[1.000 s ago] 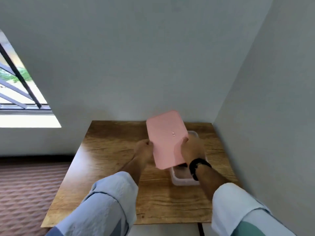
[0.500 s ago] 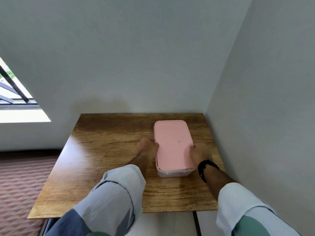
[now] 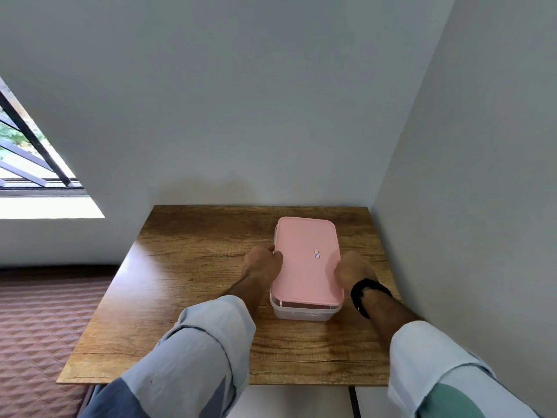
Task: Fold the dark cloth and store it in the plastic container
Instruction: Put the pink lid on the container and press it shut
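While our left hand (image 3: 262, 262) and right hand (image 3: 351, 270) clasped the lid (image 3: 307, 260) edges, we pressed it onto the container (image 3: 304, 312), probably sealing it. Cloth, between our grips, stayed unseen.

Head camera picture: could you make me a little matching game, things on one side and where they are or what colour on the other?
Things:
1. lid
2. container
3. left hand
4. wristband

Descriptions:
A. black, around the right wrist
B. pink, lying flat on top of the box
C. clear plastic, standing on the wooden table
D. pressed against the lid's left edge

Pairs: 1-B, 2-C, 3-D, 4-A
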The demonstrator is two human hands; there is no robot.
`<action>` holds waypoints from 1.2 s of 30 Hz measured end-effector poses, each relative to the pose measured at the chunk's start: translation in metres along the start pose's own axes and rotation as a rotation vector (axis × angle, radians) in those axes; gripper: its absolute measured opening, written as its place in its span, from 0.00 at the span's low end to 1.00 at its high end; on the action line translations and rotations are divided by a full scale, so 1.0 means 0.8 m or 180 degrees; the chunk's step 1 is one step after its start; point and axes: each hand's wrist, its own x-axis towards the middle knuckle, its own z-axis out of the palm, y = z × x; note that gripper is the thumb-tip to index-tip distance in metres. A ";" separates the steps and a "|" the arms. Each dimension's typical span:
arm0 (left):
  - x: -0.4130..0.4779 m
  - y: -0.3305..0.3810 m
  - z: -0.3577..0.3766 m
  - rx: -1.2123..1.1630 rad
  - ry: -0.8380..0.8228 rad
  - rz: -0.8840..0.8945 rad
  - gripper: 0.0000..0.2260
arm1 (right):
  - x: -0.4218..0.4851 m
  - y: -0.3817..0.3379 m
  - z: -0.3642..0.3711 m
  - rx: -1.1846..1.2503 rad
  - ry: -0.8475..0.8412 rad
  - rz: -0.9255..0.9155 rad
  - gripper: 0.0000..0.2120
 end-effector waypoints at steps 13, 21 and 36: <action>0.004 -0.017 -0.005 -0.0360 -0.0241 -0.0365 0.15 | 0.008 0.011 -0.003 0.1181 -0.0813 0.0519 0.12; 0.008 -0.025 -0.011 -0.0410 -0.0564 0.0043 0.24 | 0.021 0.024 0.004 0.1667 -0.1191 0.0617 0.10; 0.056 0.000 -0.015 0.1137 -0.0021 0.0732 0.10 | 0.113 -0.022 0.032 0.1734 -0.0147 0.0282 0.19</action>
